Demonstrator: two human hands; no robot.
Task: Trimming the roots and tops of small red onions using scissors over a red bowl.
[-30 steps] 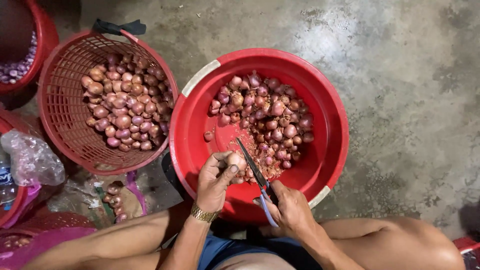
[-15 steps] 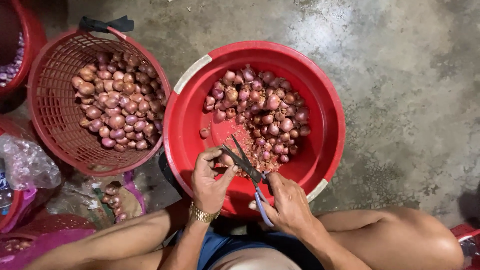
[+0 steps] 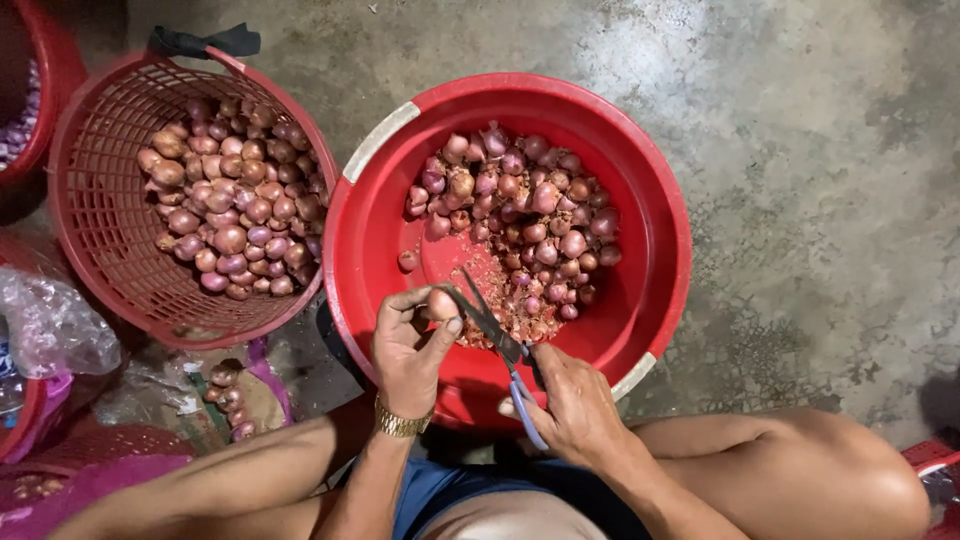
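My left hand (image 3: 410,345) pinches one small shallot (image 3: 441,303) over the near side of a big red basin (image 3: 370,215). My right hand (image 3: 570,405) grips blue-handled scissors (image 3: 495,330), their open blades set against that shallot. A heap of purple-brown shallots (image 3: 520,215) fills the far half of the basin, with papery trimmings (image 3: 490,290) below it. A gold watch sits on my left wrist.
A red mesh basket (image 3: 105,215) with several shallots stands to the left. Other red containers (image 3: 30,90) line the left edge, beside a clear plastic bag (image 3: 50,325). Loose shallots (image 3: 230,395) lie on the floor. My bare knees frame the bottom; rough concrete (image 3: 820,200) spreads right.
The view has drifted slightly. My left hand has lifted a shallot toward the scissors, whose blades now close in on it from the right.
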